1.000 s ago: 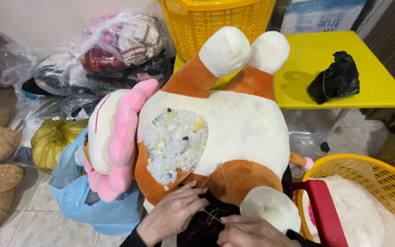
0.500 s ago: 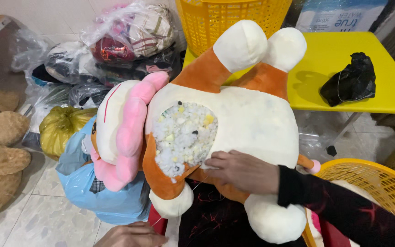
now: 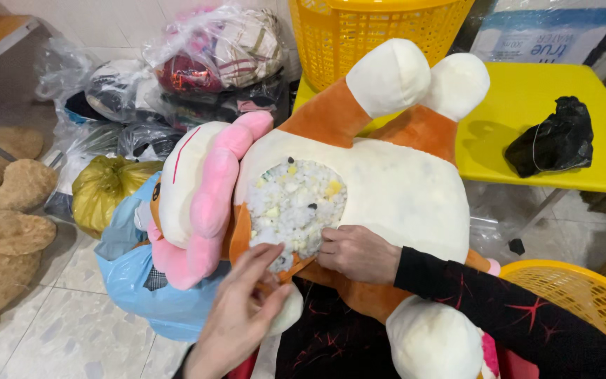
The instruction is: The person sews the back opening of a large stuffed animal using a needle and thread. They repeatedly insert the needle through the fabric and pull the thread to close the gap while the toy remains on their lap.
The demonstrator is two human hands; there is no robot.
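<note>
change: the left hand (image 3: 236,319) has come up from the bottom edge to the torn seam; the right hand (image 3: 355,253) has slid lower on the belly.
left hand: fingers pressed together, tips at the hole's lower rim.
right hand: curled, pressing the fabric beside the hole.
plush toy (image 3: 401,189): on the lap, legs up; looks soft, light, floppy; best gripped by the fabric rim.
stuffing (image 3: 292,203): loose, likely to spill.
beyond: yellow bench (image 3: 527,112), yellow basket (image 3: 373,31).

Bright even indoor light, soft shadows, slight motion blur, wide-angle edge distortion
</note>
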